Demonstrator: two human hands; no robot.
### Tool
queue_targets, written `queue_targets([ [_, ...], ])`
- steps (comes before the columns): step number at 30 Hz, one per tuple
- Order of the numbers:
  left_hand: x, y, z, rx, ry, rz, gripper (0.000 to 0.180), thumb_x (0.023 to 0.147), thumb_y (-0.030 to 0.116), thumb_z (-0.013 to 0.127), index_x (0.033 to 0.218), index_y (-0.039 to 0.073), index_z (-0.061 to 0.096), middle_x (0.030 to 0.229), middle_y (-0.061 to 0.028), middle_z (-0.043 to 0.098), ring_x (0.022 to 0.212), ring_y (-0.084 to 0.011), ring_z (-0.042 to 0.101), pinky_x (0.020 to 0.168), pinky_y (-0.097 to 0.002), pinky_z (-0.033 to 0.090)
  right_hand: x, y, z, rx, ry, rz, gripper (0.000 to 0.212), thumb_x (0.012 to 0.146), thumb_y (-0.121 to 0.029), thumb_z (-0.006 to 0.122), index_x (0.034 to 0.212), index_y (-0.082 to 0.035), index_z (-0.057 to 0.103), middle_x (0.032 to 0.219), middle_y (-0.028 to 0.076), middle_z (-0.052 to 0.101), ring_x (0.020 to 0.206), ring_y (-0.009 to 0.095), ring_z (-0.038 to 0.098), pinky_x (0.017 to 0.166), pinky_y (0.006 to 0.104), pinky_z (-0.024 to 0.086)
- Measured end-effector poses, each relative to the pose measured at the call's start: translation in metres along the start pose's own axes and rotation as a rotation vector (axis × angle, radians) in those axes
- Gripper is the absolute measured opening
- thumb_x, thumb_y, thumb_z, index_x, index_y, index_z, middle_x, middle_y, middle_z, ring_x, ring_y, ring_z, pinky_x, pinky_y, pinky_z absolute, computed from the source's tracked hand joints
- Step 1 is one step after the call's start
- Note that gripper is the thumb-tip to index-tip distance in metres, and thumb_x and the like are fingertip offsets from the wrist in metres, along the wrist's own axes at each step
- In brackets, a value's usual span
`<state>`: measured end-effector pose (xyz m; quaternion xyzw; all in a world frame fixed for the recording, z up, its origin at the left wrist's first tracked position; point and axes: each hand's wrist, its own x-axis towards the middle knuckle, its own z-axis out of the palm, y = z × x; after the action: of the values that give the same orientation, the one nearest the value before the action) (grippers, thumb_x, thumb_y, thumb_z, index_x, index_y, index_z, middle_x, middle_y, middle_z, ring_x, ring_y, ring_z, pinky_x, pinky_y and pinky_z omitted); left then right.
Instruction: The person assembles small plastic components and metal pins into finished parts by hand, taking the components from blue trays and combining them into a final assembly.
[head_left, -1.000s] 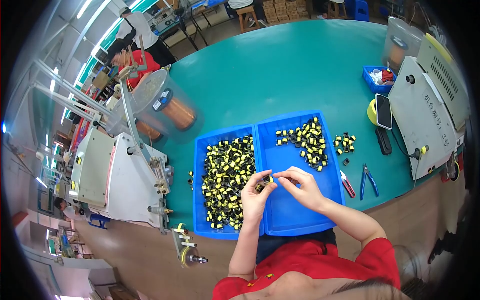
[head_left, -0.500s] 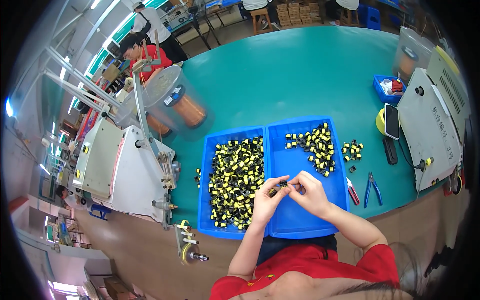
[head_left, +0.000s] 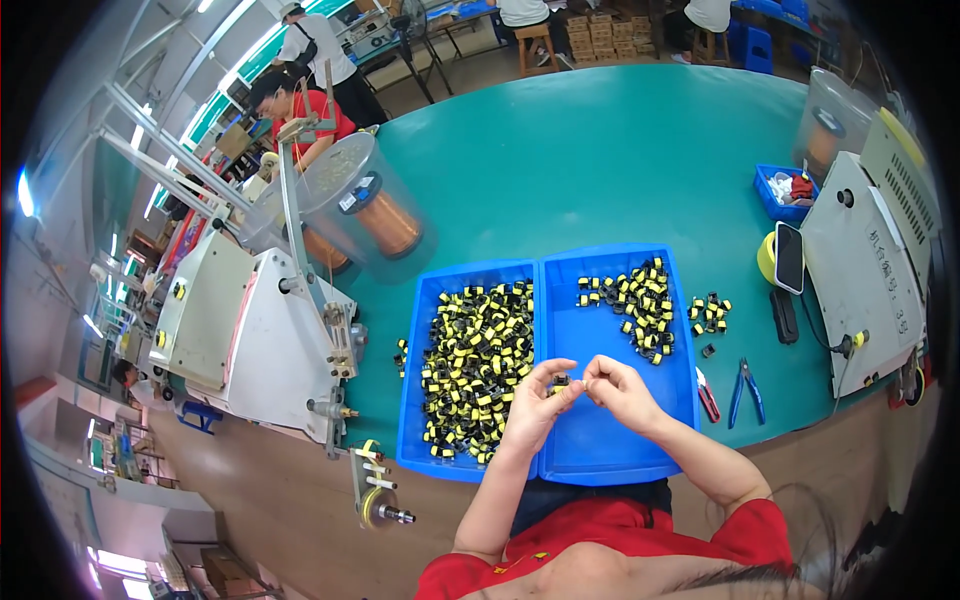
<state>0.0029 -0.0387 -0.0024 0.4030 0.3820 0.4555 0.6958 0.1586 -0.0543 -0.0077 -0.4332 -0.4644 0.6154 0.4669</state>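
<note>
My left hand [head_left: 535,412] pinches a small black-and-yellow wound coil [head_left: 561,381] between thumb and curled fingers. Beside it, my right hand [head_left: 624,394] has thumb and index finger pressed together close to the coil; whatever sits between those fingertips is too small to make out. Both hands hover over the near part of two blue trays standing side by side. The left tray [head_left: 409,400] is heaped with similar coils [head_left: 475,365]. In the right tray [head_left: 590,445], a smaller group of coils [head_left: 645,300] lies toward the far right corner.
Right of the trays lie several loose coils [head_left: 709,314], red-handled cutters [head_left: 708,396] and blue-handled pliers [head_left: 746,392]. A phone [head_left: 789,257] leans on a yellow roll near a machine [head_left: 868,265]. Leftward stand another machine [head_left: 275,345] and a copper wire spool [head_left: 388,222]. Another person [head_left: 305,115] works beyond.
The view has tipped slightly, so the scene sits lower. My left fingers have spread a little from the coil, and my right fingertips have closed together and drawn slightly away from it.
</note>
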Motion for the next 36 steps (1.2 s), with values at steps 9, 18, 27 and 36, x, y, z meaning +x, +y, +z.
queue_targets([
  [9, -0.003, 0.009, -0.006, -0.280, -0.149, -0.208, 0.031, 0.078, 0.000, 0.060, 0.108, -0.002, 0.052, 0.078, -0.0034, 0.052, 0.066, -0.0099, 0.045, 0.058, -0.0210, 0.037, 0.003, 0.004, 0.000, -0.043, 0.080, -0.058, 0.022, 0.091, -0.024, 0.050, 0.081, -0.005, 0.048, 0.066, -0.003, 0.044, 0.060, 0.003, 0.039, 0.051, 0.0199, 0.033],
  [18, 0.001, 0.007, -0.005, -0.145, 0.100, -0.047, 0.029, 0.078, -0.001, 0.061, 0.106, -0.003, 0.052, 0.078, -0.0057, 0.054, 0.064, -0.0097, 0.047, 0.057, -0.0200, 0.037, 0.001, 0.001, -0.001, 0.045, 0.044, -0.101, 0.020, 0.092, -0.023, 0.050, 0.082, -0.005, 0.048, 0.066, -0.004, 0.043, 0.058, 0.002, 0.037, 0.050, 0.0188, 0.030],
  [27, -0.003, 0.002, -0.019, -0.377, -0.214, -0.199, 0.029, 0.080, 0.000, 0.062, 0.107, -0.002, 0.054, 0.084, -0.0047, 0.055, 0.073, -0.0102, 0.052, 0.064, -0.0195, 0.042, 0.000, 0.002, 0.001, 0.038, 0.021, -0.096, 0.021, 0.090, -0.018, 0.053, 0.077, -0.008, 0.040, 0.067, -0.004, 0.041, 0.058, 0.001, 0.036, 0.049, 0.0180, 0.029],
  [36, -0.008, 0.011, -0.017, -0.278, -0.176, -0.232, 0.029, 0.079, -0.002, 0.060, 0.107, -0.005, 0.053, 0.090, -0.0110, 0.058, 0.077, -0.0160, 0.060, 0.067, -0.0224, 0.048, -0.001, -0.001, 0.007, 0.172, 0.024, -0.143, 0.020, 0.089, -0.010, 0.052, 0.078, -0.008, 0.036, 0.072, -0.001, 0.046, 0.060, 0.002, 0.042, 0.052, 0.0189, 0.036],
])
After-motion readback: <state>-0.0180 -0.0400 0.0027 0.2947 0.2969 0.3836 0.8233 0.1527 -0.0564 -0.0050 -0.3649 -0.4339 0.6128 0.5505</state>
